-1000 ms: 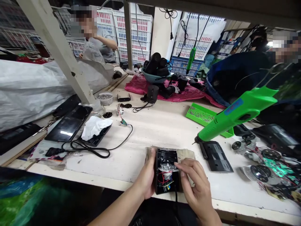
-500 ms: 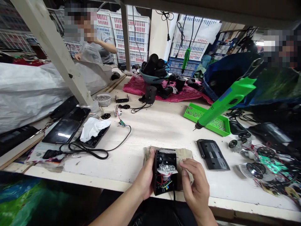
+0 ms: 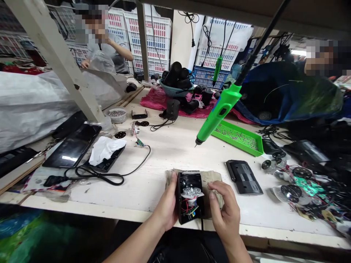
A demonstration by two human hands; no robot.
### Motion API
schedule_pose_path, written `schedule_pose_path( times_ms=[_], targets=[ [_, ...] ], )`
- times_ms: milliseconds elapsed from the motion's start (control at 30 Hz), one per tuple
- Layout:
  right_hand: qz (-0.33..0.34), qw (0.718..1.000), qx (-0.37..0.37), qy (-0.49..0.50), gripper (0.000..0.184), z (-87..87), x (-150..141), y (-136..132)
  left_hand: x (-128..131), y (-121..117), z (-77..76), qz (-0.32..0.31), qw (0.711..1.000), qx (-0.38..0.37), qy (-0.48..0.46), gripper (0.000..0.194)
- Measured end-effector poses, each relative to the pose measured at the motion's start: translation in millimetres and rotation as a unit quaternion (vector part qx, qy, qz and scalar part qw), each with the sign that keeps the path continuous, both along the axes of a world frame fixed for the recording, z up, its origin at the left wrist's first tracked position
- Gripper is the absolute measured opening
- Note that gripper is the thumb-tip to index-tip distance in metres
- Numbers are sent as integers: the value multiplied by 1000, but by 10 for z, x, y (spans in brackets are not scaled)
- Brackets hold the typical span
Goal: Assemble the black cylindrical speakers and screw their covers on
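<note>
A black plastic housing (image 3: 189, 215), open side up, lies on a folded cloth (image 3: 214, 176) at the table's front edge. Inside it sit a clear-topped motor assembly (image 3: 192, 193), red and blue wires and a small circuit board. My left hand (image 3: 168, 206) grips the housing along its left side, thumb on the rim. Just right of the housing, apart from it, is my right hand (image 3: 226, 208), its fingers curled toward the thumb; what they hold is too small to make out. Above, a green electric screwdriver (image 3: 218, 115) hangs point down, touched by neither hand.
A green tray of screws (image 3: 256, 151) stands behind a black cover (image 3: 244, 177). Motors with wires (image 3: 290, 193) crowd the right. At left lie a phone (image 3: 72, 148), a white tissue (image 3: 105, 149), a cable and a screw bowl (image 3: 116, 116). A basket of black parts (image 3: 175, 89) stands farther back.
The hanging screwdriver has swung left and stands more upright. My hands and the housing hold nearly the same pose; the whole view has shifted slightly.
</note>
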State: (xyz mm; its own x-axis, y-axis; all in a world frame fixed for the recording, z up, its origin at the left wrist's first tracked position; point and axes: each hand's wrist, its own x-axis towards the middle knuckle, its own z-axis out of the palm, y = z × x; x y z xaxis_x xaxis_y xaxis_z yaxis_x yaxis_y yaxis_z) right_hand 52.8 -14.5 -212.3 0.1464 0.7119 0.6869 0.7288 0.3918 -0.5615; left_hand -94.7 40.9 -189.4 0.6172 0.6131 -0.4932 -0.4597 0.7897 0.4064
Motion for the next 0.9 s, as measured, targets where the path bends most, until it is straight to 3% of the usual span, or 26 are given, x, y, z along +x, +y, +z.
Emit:
schedule_pose_path(
  times_ms=[267,500,700,900],
  targets=[
    [-9,1000,-9,2,24,-12,9,1,3,5,17,3,1000,-9,-11,75],
    [19,1000,9,-13,27,14,1,-22,8,-14,-24,38,998,40,-20,58],
    [53,997,21,-47,23,47,-27,-29,3,-6,-37,39,997,38,-46,54],
    [51,997,17,-52,24,13,-19,7,-8,-25,-13,38,999,24,-8,57]
  ],
)
